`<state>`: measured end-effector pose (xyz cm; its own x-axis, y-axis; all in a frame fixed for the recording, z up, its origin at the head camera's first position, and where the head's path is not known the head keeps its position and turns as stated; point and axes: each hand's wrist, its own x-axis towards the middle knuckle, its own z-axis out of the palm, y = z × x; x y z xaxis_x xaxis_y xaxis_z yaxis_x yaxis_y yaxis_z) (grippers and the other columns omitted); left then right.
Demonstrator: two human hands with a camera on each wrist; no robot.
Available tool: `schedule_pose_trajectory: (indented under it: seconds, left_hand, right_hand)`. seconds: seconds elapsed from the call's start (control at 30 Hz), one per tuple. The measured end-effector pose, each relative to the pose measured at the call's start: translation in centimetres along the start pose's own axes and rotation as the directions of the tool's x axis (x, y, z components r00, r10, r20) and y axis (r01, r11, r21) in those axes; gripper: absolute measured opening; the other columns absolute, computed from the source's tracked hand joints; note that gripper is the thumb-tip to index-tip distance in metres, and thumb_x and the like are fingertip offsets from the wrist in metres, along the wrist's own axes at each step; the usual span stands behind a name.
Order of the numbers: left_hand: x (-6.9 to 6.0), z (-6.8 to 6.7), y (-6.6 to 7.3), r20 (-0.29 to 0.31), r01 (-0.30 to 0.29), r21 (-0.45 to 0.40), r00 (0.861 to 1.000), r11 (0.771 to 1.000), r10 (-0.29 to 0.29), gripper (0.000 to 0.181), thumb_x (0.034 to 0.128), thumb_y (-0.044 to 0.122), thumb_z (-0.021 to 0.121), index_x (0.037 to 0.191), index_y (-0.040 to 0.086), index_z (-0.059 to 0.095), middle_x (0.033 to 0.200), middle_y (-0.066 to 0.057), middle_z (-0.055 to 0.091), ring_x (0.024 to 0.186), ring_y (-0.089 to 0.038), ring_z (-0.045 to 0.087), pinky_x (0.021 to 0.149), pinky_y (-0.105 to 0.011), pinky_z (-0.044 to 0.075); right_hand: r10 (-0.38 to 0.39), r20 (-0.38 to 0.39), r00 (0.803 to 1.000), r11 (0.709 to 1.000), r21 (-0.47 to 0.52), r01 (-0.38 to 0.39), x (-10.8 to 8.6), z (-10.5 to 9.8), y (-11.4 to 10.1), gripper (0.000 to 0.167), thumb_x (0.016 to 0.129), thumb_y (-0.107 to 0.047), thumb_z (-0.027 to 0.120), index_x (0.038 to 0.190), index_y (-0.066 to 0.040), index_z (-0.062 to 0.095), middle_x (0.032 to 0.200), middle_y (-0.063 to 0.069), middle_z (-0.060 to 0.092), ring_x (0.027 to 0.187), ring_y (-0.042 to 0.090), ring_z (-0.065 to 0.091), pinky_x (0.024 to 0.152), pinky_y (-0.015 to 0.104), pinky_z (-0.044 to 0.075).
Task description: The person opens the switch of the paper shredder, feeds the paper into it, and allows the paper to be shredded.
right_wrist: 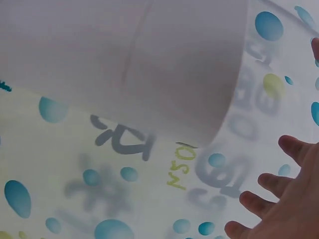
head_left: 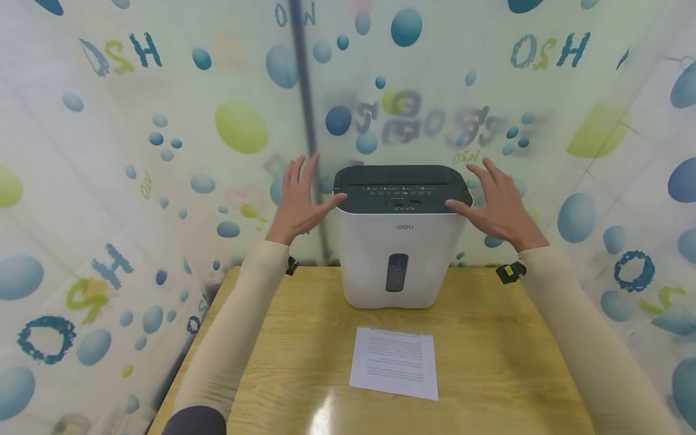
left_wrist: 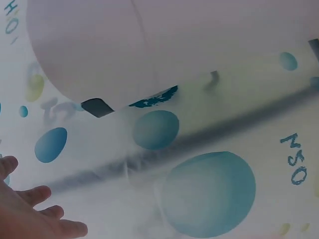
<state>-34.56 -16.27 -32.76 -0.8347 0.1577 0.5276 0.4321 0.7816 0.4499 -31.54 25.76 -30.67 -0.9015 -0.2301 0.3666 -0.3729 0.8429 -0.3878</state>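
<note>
A paper shredder (head_left: 375,254) with a white body and dark grey lid stands upright on the wooden table (head_left: 489,362). My left hand (head_left: 301,202) is at the shredder's left side, fingers raised and spread, thumb over the lid's left edge. On the other side, my right hand (head_left: 497,208) is spread likewise, its thumb overlapping the lid's right front corner. Whether either thumb touches the lid, I cannot tell. Neither hand grips anything. In the wrist views, the left hand's fingers (left_wrist: 35,194) and right hand's fingers (right_wrist: 274,184) are apart, and a large pale surface fills the upper part.
A printed sheet of paper (head_left: 394,362) lies on the table in front of the shredder. Behind the table hangs a white curtain (head_left: 179,109) with blue and green spots and letters. Small black devices, such as this one (head_left: 509,273), are at both wrists.
</note>
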Motion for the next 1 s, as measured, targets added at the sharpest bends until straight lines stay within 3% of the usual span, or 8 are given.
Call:
schedule_pose_trajectory:
  seconds: [0.27, 0.4, 0.57, 0.77, 1.0]
  left_hand:
    - [-3.8, 1.9, -2.1, -0.032, -0.031, 0.084, 0.999, 0.996, 0.034, 0.106, 0.0861, 0.07, 0.066, 0.166, 0.028, 0.011, 0.173, -0.015, 0.008, 0.16, -0.039, 0.002, 0.125, -0.064, 0.017]
    - [-5.9, 3.1, -2.9, -0.002, -0.02, 0.108, 1.0, 0.994, 0.02, 0.108, 0.0846, 0.07, 0.068, 0.166, 0.032, 0.008, 0.173, -0.014, 0.006, 0.161, -0.037, 0.001, 0.124, -0.068, 0.013]
    - [-8.2, 4.7, -4.2, 0.04, -0.013, 0.135, 0.999, 0.991, 0.008, 0.11, 0.0823, 0.071, 0.07, 0.166, 0.026, 0.015, 0.173, -0.015, 0.007, 0.16, -0.04, 0.007, 0.121, -0.073, 0.015]
    - [-10.5, 6.7, -5.4, 0.086, 0.024, 0.095, 0.996, 0.995, -0.032, 0.11, 0.0821, 0.073, 0.069, 0.166, 0.026, 0.014, 0.173, -0.013, 0.006, 0.16, -0.04, 0.006, 0.121, -0.072, 0.012]
    - [-13.2, 9.1, -6.2, 0.156, 0.057, 0.051, 0.986, 0.997, -0.065, 0.114, 0.0799, 0.07, 0.073, 0.166, 0.023, 0.015, 0.173, -0.013, 0.008, 0.16, -0.037, 0.004, 0.122, -0.068, 0.019]
  right_hand:
    - [-0.006, -0.051, 0.999, 0.997, -0.08, 0.002, -3.0, 2.5, 1.8, 0.101, 0.089, -0.064, 0.066, 0.164, -0.016, 0.02, 0.173, 0.018, 0.003, 0.153, 0.053, 0.015, 0.117, 0.074, 0.014]
    - [0.007, -0.053, 0.999, 0.995, -0.099, -0.012, -4.6, 4.0, 2.8, 0.101, 0.088, -0.065, 0.066, 0.165, -0.016, 0.02, 0.173, 0.019, 0.003, 0.154, 0.053, 0.014, 0.115, 0.076, 0.014]
    - [0.051, -0.025, 0.998, 0.991, -0.12, -0.054, -6.6, 5.9, 4.1, 0.104, 0.088, -0.069, 0.064, 0.165, -0.02, 0.016, 0.172, 0.022, 0.003, 0.153, 0.055, 0.011, 0.112, 0.079, 0.01]
    - [0.106, 0.031, 0.994, 0.99, -0.093, -0.103, -8.5, 7.8, 4.9, 0.106, 0.088, -0.069, 0.065, 0.166, -0.023, 0.009, 0.173, 0.02, -0.005, 0.153, 0.056, 0.005, 0.113, 0.081, 0.003]
    - [0.128, 0.072, 0.989, 0.987, -0.106, -0.121, -10.7, 11.0, 5.3, 0.107, 0.087, -0.071, 0.064, 0.166, -0.023, 0.011, 0.172, 0.022, 0.001, 0.153, 0.056, 0.01, 0.113, 0.08, 0.009]
